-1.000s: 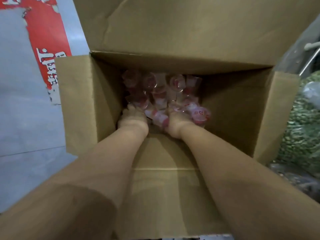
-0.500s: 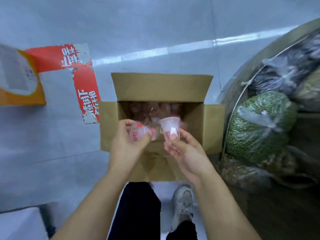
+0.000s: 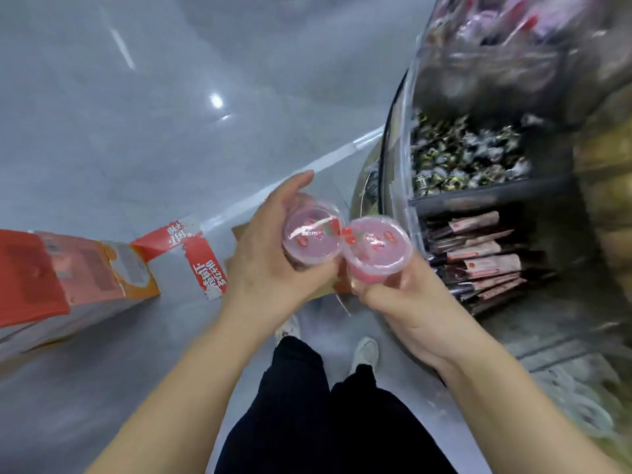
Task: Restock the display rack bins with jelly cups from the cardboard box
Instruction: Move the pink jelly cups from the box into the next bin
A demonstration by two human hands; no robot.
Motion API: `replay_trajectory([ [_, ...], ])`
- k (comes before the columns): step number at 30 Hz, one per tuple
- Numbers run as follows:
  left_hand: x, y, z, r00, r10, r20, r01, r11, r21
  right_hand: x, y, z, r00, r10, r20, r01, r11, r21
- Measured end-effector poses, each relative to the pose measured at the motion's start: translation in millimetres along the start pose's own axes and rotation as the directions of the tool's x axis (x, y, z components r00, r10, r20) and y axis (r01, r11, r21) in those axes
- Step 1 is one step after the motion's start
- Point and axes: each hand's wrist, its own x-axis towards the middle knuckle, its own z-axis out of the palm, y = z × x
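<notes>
Left hand: our left hand [image 3: 270,258] is curled round the side wall of one jelly cup [image 3: 313,238], sealed lid up, thumb below and fingers over the far side
Right hand: our right hand [image 3: 407,302] pinches the second jelly cup [image 3: 378,248] low on its body, lid tilted toward us
Cup position: both cups sit in the air between us and the rack, rims touching — neither is in a bin yet
Handling: we judge the cups light, thin-walled and smooth, with a film lid that could puncture, so hold the tapered wall under the rim, never the film
Cardboard box: only a brown corner [image 3: 239,234] shows behind the left hand
Display rack: the display rack [image 3: 407,138] stands just right of the cups — bins of wrapped sweets [image 3: 468,155] and flat packets [image 3: 478,254]; we cannot tell which bin takes jelly cups
</notes>
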Motion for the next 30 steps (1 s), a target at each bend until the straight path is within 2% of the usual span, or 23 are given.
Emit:
replay_trajectory([
  [2, -7, 36, 16, 0.994, 0.076, 0.083, -0.073, 0.997, -0.037, -38, -20, -9, 0.995, -0.089, -0.046, 0.089, 0.996, 0.013],
  [5, -18, 82, 55, 0.959, 0.203, 0.196, -0.181, 0.976, -0.122, -93, -44, -31, 0.95, -0.221, -0.222, 0.213, 0.975, -0.061],
  [9, -35, 135, 122, 0.866, 0.354, 0.354, -0.29, 0.931, -0.222, -172, -67, -76, 0.803, -0.433, -0.409, 0.361, 0.9, -0.242],
  [13, -62, 178, 192, 0.746, 0.474, 0.468, -0.339, 0.875, -0.345, -253, -77, -127, 0.676, -0.545, -0.496, 0.369, 0.833, -0.412],
  [15, -76, 190, 223, 0.698, 0.477, 0.534, -0.301, 0.872, -0.386, -285, -76, -151, 0.619, -0.575, -0.535, 0.364, 0.814, -0.453],
  [18, -94, 201, 262, 0.674, 0.401, 0.62, -0.186, 0.905, -0.383, -312, -71, -182, 0.503, -0.603, -0.619, 0.363, 0.797, -0.482],
  [22, -112, 213, 297, 0.681, 0.37, 0.632, -0.223, 0.927, -0.302, -323, -60, -216, 0.405, -0.564, -0.72, 0.356, 0.822, -0.444],
  [24, -112, 218, 308, 0.69, 0.336, 0.641, -0.233, 0.942, -0.243, -324, -57, -228, 0.382, -0.532, -0.755, 0.321, 0.843, -0.432],
  [26, -106, 220, 318, 0.677, 0.297, 0.674, -0.241, 0.954, -0.178, -321, -57, -240, 0.396, -0.519, -0.758, 0.257, 0.855, -0.45],
  [30, -90, 222, 334, 0.654, 0.304, 0.693, -0.351, 0.933, -0.077, -311, -55, -260, 0.388, -0.531, -0.753, 0.134, 0.841, -0.524],
])
